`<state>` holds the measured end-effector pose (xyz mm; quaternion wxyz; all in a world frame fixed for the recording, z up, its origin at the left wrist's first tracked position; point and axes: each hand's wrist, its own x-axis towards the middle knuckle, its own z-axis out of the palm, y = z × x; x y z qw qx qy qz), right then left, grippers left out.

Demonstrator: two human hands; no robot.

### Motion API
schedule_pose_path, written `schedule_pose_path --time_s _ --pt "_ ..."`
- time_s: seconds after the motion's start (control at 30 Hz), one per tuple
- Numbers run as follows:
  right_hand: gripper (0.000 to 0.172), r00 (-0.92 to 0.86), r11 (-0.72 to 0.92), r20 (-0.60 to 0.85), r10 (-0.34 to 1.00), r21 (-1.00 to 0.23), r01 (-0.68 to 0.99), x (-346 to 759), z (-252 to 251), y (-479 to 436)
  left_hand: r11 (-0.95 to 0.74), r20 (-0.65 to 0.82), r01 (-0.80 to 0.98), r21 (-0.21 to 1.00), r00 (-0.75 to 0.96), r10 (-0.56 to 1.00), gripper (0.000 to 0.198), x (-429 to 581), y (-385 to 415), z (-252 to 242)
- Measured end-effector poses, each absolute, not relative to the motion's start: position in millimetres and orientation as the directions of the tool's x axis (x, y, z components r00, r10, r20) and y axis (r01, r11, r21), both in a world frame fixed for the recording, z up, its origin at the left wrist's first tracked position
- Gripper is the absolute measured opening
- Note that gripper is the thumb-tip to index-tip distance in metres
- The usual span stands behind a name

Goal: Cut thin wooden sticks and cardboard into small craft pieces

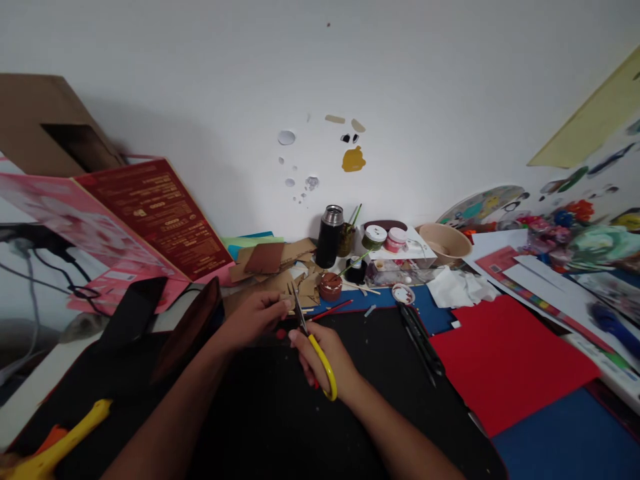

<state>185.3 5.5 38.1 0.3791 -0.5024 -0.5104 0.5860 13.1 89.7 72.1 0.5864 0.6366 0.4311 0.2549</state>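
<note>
My right hand (325, 357) is wrapped round a pair of scissors (324, 363) with yellow handles, above the black mat (260, 427). The metal blades point up and away from me, with their tips slightly apart. Close to the blades, on their left, my left hand (263, 313) is closed, thumb and fingertips together. Whatever it pinches is too small or hidden to make out. A small red bit (281, 333) shows just below its fingers, and I cannot tell whether it is held or lies on the mat.
Cardboard scraps (265, 260), a black bottle (330, 240) and an open brown paint jar (331, 287) stand behind my hands. Black pens (420, 340) and a red sheet (510, 360) lie to the right. At left are a pink and red box (155, 213) and a yellow-handled tool (75, 440).
</note>
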Motion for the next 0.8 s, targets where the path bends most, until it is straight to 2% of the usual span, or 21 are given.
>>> schedule_pose_path --time_s 0.2,0.37,0.6,0.7,0.8 --pt "0.045 -0.212 -0.161 -0.184 0.960 -0.979 0.123 188.8 23.2 2.6 0.115 -0.237 0.264 0.958 0.497 0.834 0.047 11.4 89.0 74.2" --pt "0.043 -0.229 -0.138 -0.157 0.961 -0.986 0.099 190.2 21.3 -1.1 0.089 -0.232 0.286 0.954 0.520 0.822 0.045 11.4 87.9 76.4" --pt "0.056 -0.322 -0.126 -0.126 0.938 -0.992 0.021 197.5 30.2 -1.8 0.041 -0.211 0.320 0.946 0.515 0.831 0.048 13.6 85.9 82.4" --pt "0.057 -0.351 -0.074 -0.062 0.934 -0.997 -0.022 199.5 28.3 -0.9 0.023 -0.199 0.325 0.945 0.520 0.831 0.048 14.1 84.7 86.2" --pt "0.059 -0.374 -0.101 -0.076 0.924 -0.994 -0.047 199.2 25.6 -0.7 0.011 -0.188 0.333 0.943 0.507 0.841 0.047 13.4 84.1 87.4"
